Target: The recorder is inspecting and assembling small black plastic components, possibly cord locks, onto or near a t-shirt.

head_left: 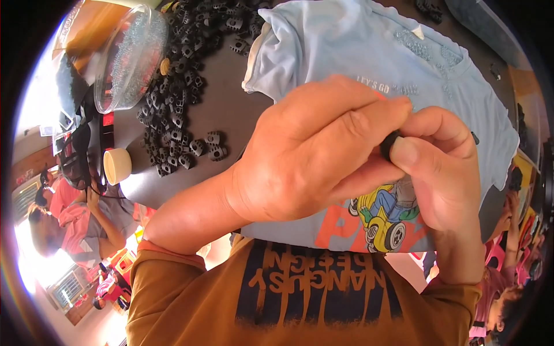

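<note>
Both hands meet above a light blue T-shirt spread over the table. Between the fingertips is a small black plastic part, mostly covered by fingers. My right hand pinches it between thumb and forefinger. My left hand is closed, its fingertips pressed against the same part from the other side; whether it grips anything else is hidden. Small clear bluish pieces lie on the far part of the shirt. A large heap of similar-looking black plastic parts covers the table's far left.
A clear round plastic tub of small bluish pieces stands at the far left. Nearer me is a cream-coloured cup at the edge of the dark table. Other people sit to the left and right.
</note>
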A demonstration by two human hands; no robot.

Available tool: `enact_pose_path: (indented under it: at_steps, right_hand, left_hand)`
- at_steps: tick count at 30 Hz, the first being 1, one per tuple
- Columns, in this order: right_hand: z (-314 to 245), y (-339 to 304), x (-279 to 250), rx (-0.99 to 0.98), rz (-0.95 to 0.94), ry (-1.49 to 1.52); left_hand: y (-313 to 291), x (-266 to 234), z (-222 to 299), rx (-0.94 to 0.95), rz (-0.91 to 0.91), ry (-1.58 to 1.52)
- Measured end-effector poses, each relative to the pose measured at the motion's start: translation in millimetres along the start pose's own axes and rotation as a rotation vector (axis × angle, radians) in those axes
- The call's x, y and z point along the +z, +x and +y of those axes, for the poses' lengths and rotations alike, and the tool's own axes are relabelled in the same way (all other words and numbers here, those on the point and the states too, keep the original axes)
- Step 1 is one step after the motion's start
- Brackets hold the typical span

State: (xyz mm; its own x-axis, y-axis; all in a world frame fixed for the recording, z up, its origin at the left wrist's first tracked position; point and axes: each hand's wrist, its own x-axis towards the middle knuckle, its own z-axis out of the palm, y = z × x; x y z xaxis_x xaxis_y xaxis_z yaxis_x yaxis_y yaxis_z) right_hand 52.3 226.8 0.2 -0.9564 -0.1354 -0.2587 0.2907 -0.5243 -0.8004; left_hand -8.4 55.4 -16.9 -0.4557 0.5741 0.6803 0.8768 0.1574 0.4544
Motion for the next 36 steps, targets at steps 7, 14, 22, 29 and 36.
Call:
enact_pose_path:
  at_steps: [7,14,22,29,36]
  right_hand:
    - [-0.8,-1.8,-4.8,0.062,0.003,0.021]
    - [-4.8,-3.1,-2.4,0.033,0.025,-0.031]
    - [-0.6,0.4,-2.4,0.004,0.0,-0.064]
    - [-21.3,-3.9,-1.0,-0.188,0.161,-0.313]
    - [-137.6,57.3,-59.3,-0.813,0.606,-1.056]
  left_hand:
    - [1.5,-12.7,6.4,-0.097,-0.057,0.011]
    - [2.8,-8.7,4.6,0.066,-0.052,0.192]
    - [3.9,-12.4,5.2,0.148,-0.091,0.272]
    - [11.1,-25.6,16.4,-0.074,-0.128,0.158]
    - [-3.5,-22.4,17.6,-0.026,-0.179,0.11]
